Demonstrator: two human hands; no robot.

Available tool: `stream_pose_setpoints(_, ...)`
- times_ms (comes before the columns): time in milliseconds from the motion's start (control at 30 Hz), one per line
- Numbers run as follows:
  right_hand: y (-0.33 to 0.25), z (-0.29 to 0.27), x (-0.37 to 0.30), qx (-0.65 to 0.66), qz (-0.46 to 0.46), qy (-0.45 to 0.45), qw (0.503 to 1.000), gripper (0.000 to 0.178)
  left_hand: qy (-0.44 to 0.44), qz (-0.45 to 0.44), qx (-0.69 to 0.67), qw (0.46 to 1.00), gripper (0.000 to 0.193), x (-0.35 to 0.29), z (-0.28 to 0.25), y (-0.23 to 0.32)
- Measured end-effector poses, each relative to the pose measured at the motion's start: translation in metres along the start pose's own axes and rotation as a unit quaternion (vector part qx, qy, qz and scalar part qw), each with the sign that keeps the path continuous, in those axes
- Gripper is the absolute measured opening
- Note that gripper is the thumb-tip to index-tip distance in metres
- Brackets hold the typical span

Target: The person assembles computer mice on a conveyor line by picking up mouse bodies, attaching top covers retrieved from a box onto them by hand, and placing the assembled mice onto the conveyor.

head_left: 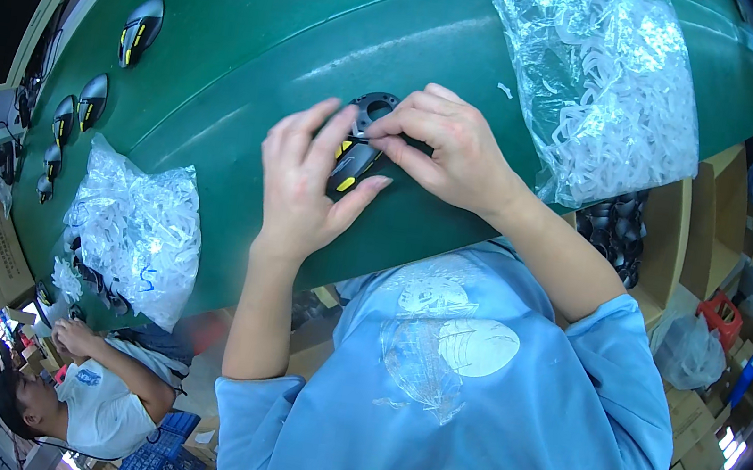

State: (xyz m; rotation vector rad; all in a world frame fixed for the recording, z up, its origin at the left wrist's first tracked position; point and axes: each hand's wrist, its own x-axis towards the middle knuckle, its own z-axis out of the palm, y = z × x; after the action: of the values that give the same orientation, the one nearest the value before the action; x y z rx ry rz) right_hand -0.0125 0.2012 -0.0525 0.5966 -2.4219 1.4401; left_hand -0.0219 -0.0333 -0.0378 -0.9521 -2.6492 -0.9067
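In front of me lies a black and yellow computer mouse [352, 167], partly covered by my fingers. A round black part with holes [376, 109] shows at its far end; I cannot tell whether the two are joined. My left hand [302, 168] curls around the mouse from the left, its thumb across the near side and its fingertips by the far end. From the right, my right hand [441, 144] pinches at the spot where mouse and round part meet. Whatever sits between those fingertips is too small to make out.
A clear bag of whitish curved plastic pieces [604, 94] lies to the right, another bag [143, 238] to the left. Several mice, one nearer [141, 33], stand along the green work surface [248, 56]. Black parts fill a box [613, 233] at right. A co-worker [104, 389] sits lower left.
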Motion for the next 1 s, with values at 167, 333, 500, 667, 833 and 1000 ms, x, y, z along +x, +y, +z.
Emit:
stream_pose_setpoints(167, -0.006, 0.003, 0.001, -0.055, 0.0, 0.001, 0.998, 0.012, -0.055, 0.021, 0.034, 0.998, 0.075, -0.005, 0.009, -0.01)
stream_pose_setpoints(333, -0.012, -0.007, -0.022, -0.12, 0.012, -0.041, 0.992, 0.024, -0.029, 0.042, 0.022, 0.998, 0.071, -0.004, 0.018, -0.008)
stream_pose_setpoints(500, 0.006, 0.006, -0.036, -0.106, -0.009, -0.06, 0.993, 0.041, -0.035, 0.074, 0.06, 0.995, 0.064, 0.002, 0.014, -0.008)
stream_pose_setpoints(667, 0.007, 0.018, -0.044, -0.093, -0.011, -0.078, 0.993, 0.045, -0.035, 0.073, 0.093, 0.992, 0.058, -0.004, 0.017, -0.014)
stream_pose_setpoints(833, -0.014, -0.034, -0.131, -0.026, -0.098, 0.154, 0.983, 0.016, -0.039, 0.073, 0.082, 0.993, 0.061, -0.014, 0.015, -0.025)
stream_pose_setpoints(1000, 0.044, -0.118, -0.287, -0.174, 0.258, 0.239, 0.92, 0.014, -0.045, 0.063, 0.101, 0.992, 0.059, -0.009, 0.016, -0.022)
